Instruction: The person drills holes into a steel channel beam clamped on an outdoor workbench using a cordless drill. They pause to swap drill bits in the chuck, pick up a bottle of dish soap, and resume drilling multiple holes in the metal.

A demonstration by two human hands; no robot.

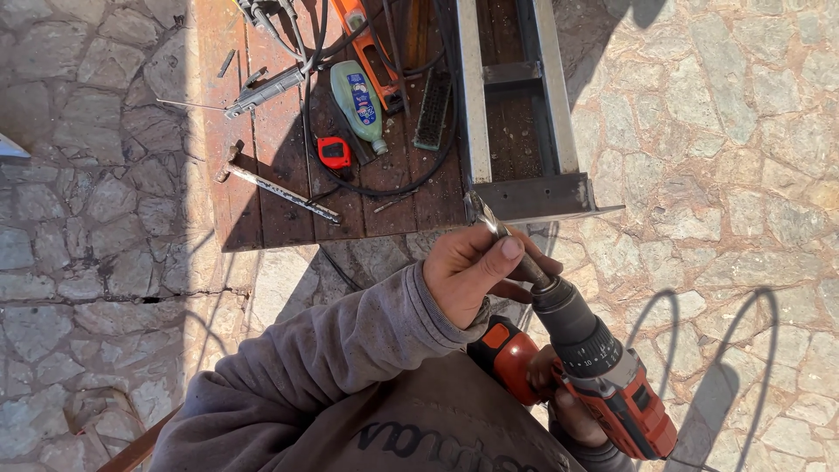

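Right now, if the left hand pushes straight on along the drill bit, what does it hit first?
Most likely the metal frame: the left hand pinches the drill bit, whose tip sits at the frame's near end. Whether the tip already touches is unclear; the right hand holds the drill.

An outdoor metalworking spot on a stone-paved yard (734,157) in full sun. A rusty steel worktable (262,175) carries a hammer (275,190), tape measure (334,152), wire brush (433,109) and cable (384,188). A welded steel frame (516,105) rests on it.
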